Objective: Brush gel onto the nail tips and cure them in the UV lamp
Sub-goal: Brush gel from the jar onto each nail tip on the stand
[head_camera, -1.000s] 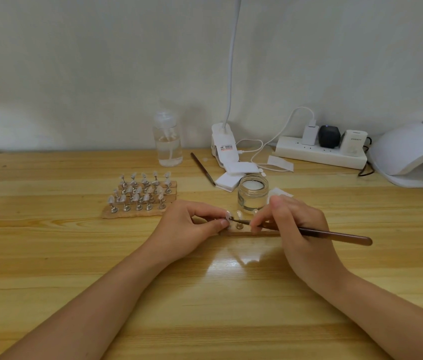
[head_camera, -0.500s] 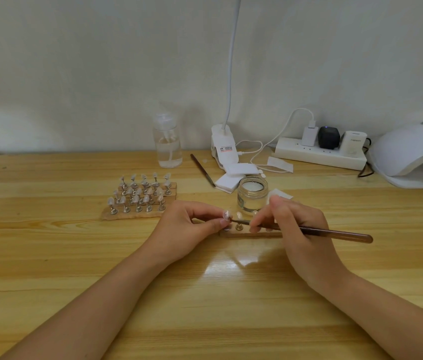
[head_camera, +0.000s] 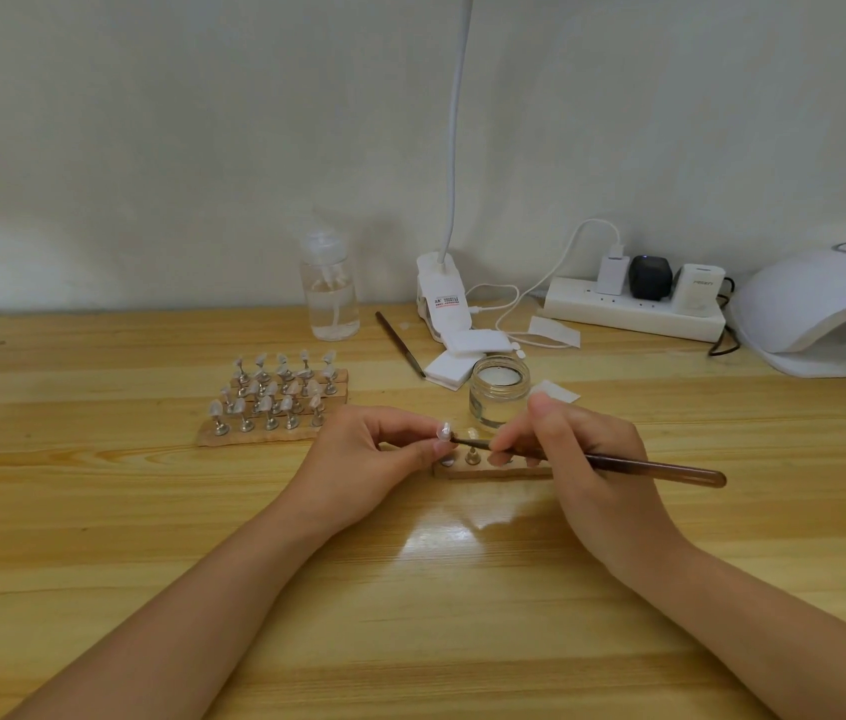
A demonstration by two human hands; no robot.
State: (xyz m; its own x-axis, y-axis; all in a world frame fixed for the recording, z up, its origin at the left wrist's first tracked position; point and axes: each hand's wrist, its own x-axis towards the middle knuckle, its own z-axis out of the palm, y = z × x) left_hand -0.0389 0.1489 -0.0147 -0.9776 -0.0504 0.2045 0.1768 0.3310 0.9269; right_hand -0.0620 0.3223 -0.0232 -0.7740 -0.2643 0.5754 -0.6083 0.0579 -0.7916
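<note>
My left hand (head_camera: 366,459) pinches a small metal stand that carries a clear nail tip (head_camera: 444,431), lifted just above a short wooden strip (head_camera: 493,469). My right hand (head_camera: 579,462) grips a brown gel brush (head_camera: 634,466) like a pen, and its bristle end touches the nail tip. One more stand (head_camera: 472,454) is upright on the strip, and my right hand hides the strip's right part. An open glass gel jar (head_camera: 498,389) stands just behind the strip. The white UV lamp (head_camera: 826,314) sits at the far right.
A wooden block (head_camera: 275,402) with several nail tips on metal stands lies to the left. Behind are a clear pump bottle (head_camera: 329,296), a second brush (head_camera: 400,343), white pads (head_camera: 462,356), a clip lamp base (head_camera: 444,298) and a power strip (head_camera: 634,309) with cables.
The hands stay almost in place. The brush tip has shifted slightly along the nail tip between my left fingers.
</note>
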